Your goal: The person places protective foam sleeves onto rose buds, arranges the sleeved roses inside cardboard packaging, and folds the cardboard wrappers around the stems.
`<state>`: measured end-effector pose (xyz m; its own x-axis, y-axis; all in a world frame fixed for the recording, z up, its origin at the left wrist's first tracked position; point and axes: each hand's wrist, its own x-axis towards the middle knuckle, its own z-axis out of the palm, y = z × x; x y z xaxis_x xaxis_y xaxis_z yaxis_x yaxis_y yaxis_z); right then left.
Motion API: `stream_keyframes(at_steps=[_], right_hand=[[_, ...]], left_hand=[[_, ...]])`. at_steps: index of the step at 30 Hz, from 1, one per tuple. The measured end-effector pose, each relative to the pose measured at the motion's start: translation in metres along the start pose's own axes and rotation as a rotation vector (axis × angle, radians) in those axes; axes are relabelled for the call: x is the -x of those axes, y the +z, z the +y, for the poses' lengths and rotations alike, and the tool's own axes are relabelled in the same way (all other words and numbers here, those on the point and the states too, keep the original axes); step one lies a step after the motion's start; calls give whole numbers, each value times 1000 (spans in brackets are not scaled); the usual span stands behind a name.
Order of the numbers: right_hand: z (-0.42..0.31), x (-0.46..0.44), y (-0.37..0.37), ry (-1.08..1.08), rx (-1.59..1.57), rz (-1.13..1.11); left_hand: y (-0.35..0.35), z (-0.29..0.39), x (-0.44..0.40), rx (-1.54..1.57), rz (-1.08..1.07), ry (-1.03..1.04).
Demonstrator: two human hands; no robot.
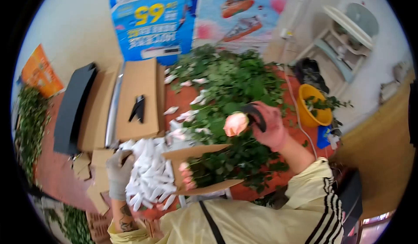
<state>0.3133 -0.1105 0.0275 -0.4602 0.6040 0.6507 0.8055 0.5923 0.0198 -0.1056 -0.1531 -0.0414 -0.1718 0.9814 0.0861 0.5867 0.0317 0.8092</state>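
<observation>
My right hand (266, 125), in a pink glove with black on the fingers, is closed around a pale pink rose (236, 124) just below its bloom. Its leafy stem merges with the foliage behind and below. My left hand (118, 171), in a whitish glove, has its fingers curled at the left edge of a heap of slim white sleeves (150, 172); anything in the fingers is hidden. Between my hands an open cardboard wrap (209, 150) holds several pink roses (186, 176), blooms to the left and dark leaves to the right.
Leafy stems (244, 76) with white-covered heads lie across the back of the red table (52, 157). Flat cardboard (138, 87) with a black stapler-like tool (138, 109) on it lies left. A yellow bucket (307, 113) and high chair (348, 39) stand right.
</observation>
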Motion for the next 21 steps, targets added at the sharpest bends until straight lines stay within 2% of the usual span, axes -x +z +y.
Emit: stream_keyframes(at_steps=[1,3,4,6,7,10,11,12,14,15,16,17,18,20,21], right_hand=[[7,3,-2,14,37,6],[20,12,9,126,-218,120],[25,16,13,133,-201,126],[35,27,18,401,-648,196],[37,33,18,389,-420,210],[34,33,14,386,-370,194],[29,29,7,321,-296,176],[26,27,6,323,-304,174],[24,24,6,290,-514,175],[28,22,6,384,-671,112],[29,23,6,383,-682,110],[28,26,7,369,-619,276],[26,29,8,360,-554,442],[37,31,-3,490,-603,411],[48,30,-25,427,-577,108]], left_hand=[[7,-14,-9,17,-18,31],[21,-48,-16,-14,3,-48],[22,-53,-17,-8,-7,-33],[25,-57,-18,-174,73,29],[24,-61,-19,-160,63,13],[24,-46,-18,-142,125,113],[22,-32,-16,-150,121,110],[21,-7,-13,-99,84,135],[26,29,-7,-51,58,152],[28,42,-4,-22,51,221],[27,47,-1,6,42,289],[27,40,1,-95,41,398],[26,51,9,86,9,375],[28,52,19,292,-19,404],[28,63,22,310,-15,423]])
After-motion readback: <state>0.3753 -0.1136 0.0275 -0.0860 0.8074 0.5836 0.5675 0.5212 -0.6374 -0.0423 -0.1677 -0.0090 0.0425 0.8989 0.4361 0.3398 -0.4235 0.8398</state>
